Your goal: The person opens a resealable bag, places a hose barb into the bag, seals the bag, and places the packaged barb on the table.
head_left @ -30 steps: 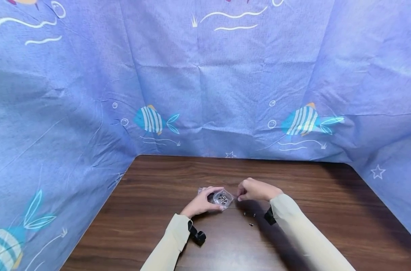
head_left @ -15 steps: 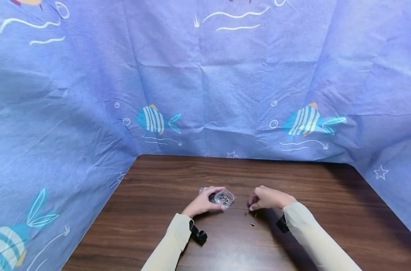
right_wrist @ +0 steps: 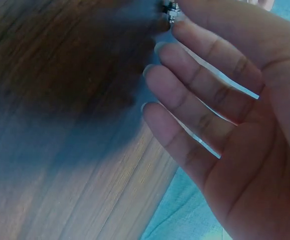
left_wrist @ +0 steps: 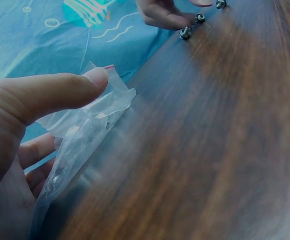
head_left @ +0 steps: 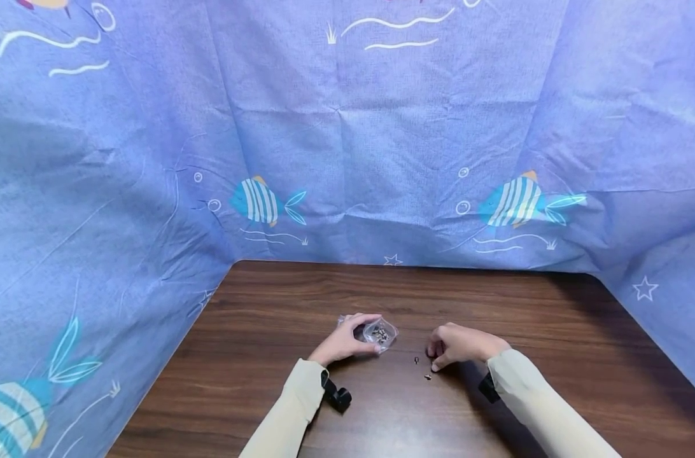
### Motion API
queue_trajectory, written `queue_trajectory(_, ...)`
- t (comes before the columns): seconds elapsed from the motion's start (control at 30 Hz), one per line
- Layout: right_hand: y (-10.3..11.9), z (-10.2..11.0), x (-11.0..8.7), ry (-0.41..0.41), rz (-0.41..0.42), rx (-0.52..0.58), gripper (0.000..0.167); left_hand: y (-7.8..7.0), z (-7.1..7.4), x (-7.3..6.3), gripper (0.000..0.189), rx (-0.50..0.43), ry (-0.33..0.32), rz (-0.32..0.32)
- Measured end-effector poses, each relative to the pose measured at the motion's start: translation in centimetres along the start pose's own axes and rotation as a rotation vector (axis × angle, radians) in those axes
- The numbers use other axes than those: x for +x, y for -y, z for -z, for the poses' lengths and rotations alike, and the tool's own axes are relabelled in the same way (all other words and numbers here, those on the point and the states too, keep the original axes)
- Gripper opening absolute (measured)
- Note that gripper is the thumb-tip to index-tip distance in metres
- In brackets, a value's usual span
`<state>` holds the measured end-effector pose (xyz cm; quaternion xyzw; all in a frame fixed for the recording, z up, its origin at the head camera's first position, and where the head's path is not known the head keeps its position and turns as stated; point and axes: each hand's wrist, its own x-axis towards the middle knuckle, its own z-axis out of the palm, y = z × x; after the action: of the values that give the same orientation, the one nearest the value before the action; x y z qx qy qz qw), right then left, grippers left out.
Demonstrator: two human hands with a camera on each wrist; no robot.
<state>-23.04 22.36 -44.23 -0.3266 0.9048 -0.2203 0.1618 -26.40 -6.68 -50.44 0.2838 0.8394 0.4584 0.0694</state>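
My left hand (head_left: 347, 339) holds a clear plastic zip bag (head_left: 385, 333), its mouth spread wide and small metal pieces inside. In the left wrist view the thumb lies along the bag (left_wrist: 80, 130), with fingers behind it. My right hand (head_left: 462, 345) is low over the table, thumb and index finger apart on either side of a small screw (right_wrist: 172, 12). In the left wrist view this screw (left_wrist: 199, 18) sits right at the index fingertip, with the thumb a little away from it. Another screw (head_left: 416, 360) and a third screw (head_left: 428, 376) lie to the left of that hand.
The dark wood-grain table (head_left: 301, 286) spreads under both hands. A blue fish-print cloth (head_left: 347, 159) hangs behind it and along its sides. Each wrist wears a black camera strap, the left strap (head_left: 337, 397) showing below the cream sleeve (head_left: 284, 407).
My right hand has moved away from the bag, rightward and toward me, down to the loose screws, and now covers one in the head view. The left hand stays in place with the bag.
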Motion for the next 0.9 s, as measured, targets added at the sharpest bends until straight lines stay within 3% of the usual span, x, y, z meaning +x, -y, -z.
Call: queue_trajectory(0.9,0.26,-0.21,0.02,-0.01,0.075,-0.071,0.009,-0.29,0.05,-0.11,0.066,-0.004,0.005,0.024)
